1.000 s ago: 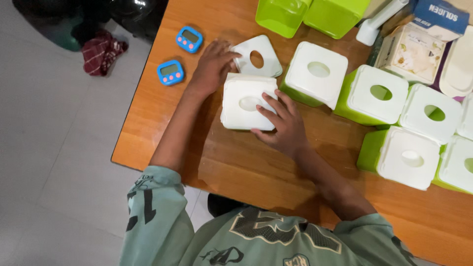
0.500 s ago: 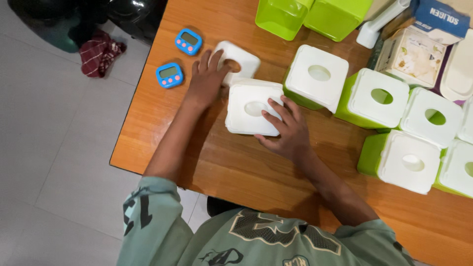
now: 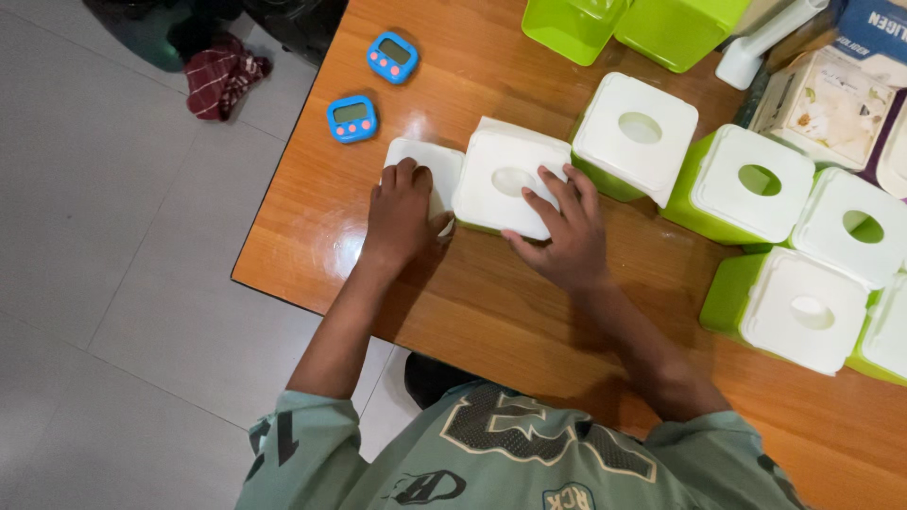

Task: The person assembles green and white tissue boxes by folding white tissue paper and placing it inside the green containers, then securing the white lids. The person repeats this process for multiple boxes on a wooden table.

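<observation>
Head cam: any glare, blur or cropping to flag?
Head view: soft glare patches on the wooden table near its left edge; left hand and right hand are sharp, casting only faint shadows; the white lid is bright but keeps its detail; boxes at the right are cropped by the frame.

This looks like a makeshift packing or assembly spot in a plain room. A wooden table (image 3: pixel 529 321) stands on grey floor tiles (image 3: pixel 113 283). Right of the grip, many identical green boxes with white holed lids (image 3: pixel 746 184) crowd together beside cardboard cartons (image 3: pixel 831 104). Up and left of the grip lie two small blue timers (image 3: pixel 352 117).
</observation>
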